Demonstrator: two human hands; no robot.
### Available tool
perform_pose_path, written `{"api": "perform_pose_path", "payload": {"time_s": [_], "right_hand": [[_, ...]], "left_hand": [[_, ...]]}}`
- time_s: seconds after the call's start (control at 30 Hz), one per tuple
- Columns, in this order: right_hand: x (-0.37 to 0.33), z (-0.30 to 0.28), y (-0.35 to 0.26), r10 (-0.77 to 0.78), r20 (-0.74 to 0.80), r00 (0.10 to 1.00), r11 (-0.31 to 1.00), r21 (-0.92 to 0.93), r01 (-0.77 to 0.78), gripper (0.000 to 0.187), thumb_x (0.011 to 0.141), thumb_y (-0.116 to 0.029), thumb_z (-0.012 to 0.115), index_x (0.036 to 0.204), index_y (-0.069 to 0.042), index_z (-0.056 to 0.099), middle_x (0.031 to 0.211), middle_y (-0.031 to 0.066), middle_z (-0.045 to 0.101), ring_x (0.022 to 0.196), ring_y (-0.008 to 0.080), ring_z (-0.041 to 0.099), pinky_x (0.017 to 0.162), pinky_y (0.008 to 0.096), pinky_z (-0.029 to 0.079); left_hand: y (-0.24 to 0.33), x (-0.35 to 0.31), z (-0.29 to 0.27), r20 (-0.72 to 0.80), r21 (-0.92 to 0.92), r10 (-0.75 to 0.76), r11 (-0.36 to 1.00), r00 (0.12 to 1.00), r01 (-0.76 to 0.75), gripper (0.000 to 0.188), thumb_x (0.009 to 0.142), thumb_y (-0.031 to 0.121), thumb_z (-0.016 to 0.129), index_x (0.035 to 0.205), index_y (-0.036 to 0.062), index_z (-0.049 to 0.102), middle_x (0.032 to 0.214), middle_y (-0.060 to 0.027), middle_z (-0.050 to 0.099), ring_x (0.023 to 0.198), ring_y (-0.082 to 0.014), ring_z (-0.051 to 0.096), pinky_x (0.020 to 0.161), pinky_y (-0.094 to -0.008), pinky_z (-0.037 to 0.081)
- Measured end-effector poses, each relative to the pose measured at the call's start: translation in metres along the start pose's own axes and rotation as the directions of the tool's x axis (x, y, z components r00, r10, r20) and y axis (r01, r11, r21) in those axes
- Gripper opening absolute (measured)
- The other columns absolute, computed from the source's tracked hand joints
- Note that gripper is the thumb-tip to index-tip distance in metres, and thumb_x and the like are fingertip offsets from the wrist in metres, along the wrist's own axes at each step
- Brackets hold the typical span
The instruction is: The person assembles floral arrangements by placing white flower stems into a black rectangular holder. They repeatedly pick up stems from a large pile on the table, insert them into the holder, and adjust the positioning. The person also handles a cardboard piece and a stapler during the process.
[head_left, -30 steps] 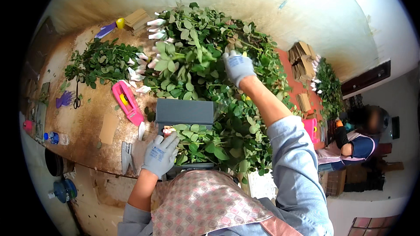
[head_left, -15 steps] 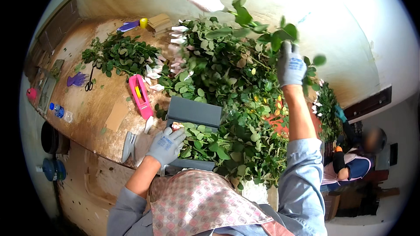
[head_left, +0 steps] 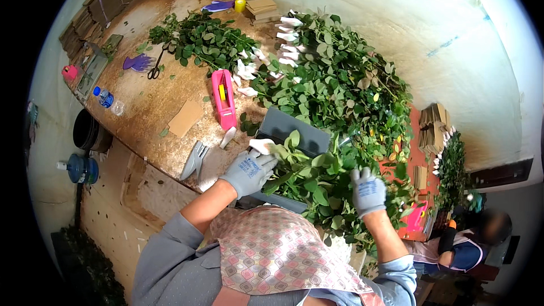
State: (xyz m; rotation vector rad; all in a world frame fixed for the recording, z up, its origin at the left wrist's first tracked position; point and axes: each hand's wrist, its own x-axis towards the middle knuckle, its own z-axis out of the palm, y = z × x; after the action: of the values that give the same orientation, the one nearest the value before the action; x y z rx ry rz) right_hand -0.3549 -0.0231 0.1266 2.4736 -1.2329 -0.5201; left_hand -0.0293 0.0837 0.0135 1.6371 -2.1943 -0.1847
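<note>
A rose with a white sleeve on its bud lies over a dark grey trough, its leafy stem stretching right across other rose stems. My left hand, in a grey glove, rests beside the bud at the trough's left end, fingers stretched out and touching the flowers. My right hand, gloved alike, is closed at the stem end of that rose among the leaves. Foliage partly hides the stem there. Behind the trough lies a big heap of roses with sleeved buds toward the left.
A pink tape dispenser, a grey stapler, a cardboard piece, black scissors and purple gloves lie on the wooden table. Another rose pile is farther back. A co-worker stands at right.
My right hand has come down from high over the heap, bringing the sleeved rose onto the trough. My left hand now touches the flowers by its bud. The view has turned and shifted.
</note>
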Motion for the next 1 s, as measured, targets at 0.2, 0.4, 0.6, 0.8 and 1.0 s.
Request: {"api": "perform_pose_path", "payload": {"time_s": [0.2,0.4,0.6,0.8,1.0], "right_hand": [[0.015,0.06,-0.004,-0.029,0.249,0.968,1.0,-0.002,0.031,0.021,0.093,-0.016,0.055,0.111,-0.011,0.065,0.104,0.0138,0.065,0.089,0.0321,0.071,0.071,0.0447,0.056],[0.021,-0.014,-0.013,0.029,0.104,0.994,0.984,-0.176,-0.011,0.021,0.09,-0.021,0.059,0.106,-0.01,0.069,0.101,0.0083,0.064,0.091,0.026,0.066,0.072,0.0413,0.053],[0.068,-0.068,-0.077,-0.18,-0.264,0.948,0.915,0.309,0.26,0.014,0.091,-0.015,0.057,0.103,-0.009,0.06,0.096,0.0098,0.064,0.089,0.0247,0.069,0.072,0.0377,0.058],[0.11,-0.002,-0.122,-0.156,-0.367,0.917,0.91,0.308,0.278,0.016,0.093,-0.017,0.056,0.106,-0.008,0.058,0.09,0.0113,0.062,0.074,0.0264,0.069,0.056,0.0405,0.055],[0.107,0.008,-0.123,-0.191,-0.446,0.874,0.894,0.288,0.342,0.019,0.093,-0.019,0.056,0.107,-0.007,0.058,0.093,0.0113,0.064,0.073,0.0269,0.068,0.056,0.0406,0.054]], "left_hand": [[0.001,0.004,0.0,0.005,0.032,0.015,0.999,1.0,-0.015,0.036,0.091,0.025,0.066,0.126,0.0156,0.07,0.137,0.0013,0.062,0.107,-0.0257,0.056,0.092,-0.0374,0.05],[-0.002,0.001,0.007,-0.016,0.044,0.009,0.999,1.0,-0.008,0.036,0.091,0.025,0.066,0.125,0.0156,0.07,0.138,0.0004,0.062,0.105,-0.0262,0.056,0.09,-0.0389,0.05],[0.0,0.003,-0.001,0.049,0.091,0.021,0.995,0.999,-0.025,0.034,0.089,0.023,0.065,0.121,0.0141,0.071,0.129,-0.0009,0.064,0.102,-0.0261,0.057,0.085,-0.0387,0.049],[0.008,0.014,-0.014,0.028,0.097,0.048,0.994,0.998,-0.051,0.034,0.087,0.022,0.066,0.118,0.0114,0.07,0.124,-0.003,0.065,0.098,-0.0251,0.057,0.084,-0.0398,0.048],[0.004,0.047,-0.047,0.037,0.126,0.041,0.991,0.998,-0.045,0.037,0.087,0.021,0.069,0.122,0.009,0.065,0.105,-0.0071,0.063,0.094,-0.0278,0.058,0.082,-0.0429,0.049]]}}
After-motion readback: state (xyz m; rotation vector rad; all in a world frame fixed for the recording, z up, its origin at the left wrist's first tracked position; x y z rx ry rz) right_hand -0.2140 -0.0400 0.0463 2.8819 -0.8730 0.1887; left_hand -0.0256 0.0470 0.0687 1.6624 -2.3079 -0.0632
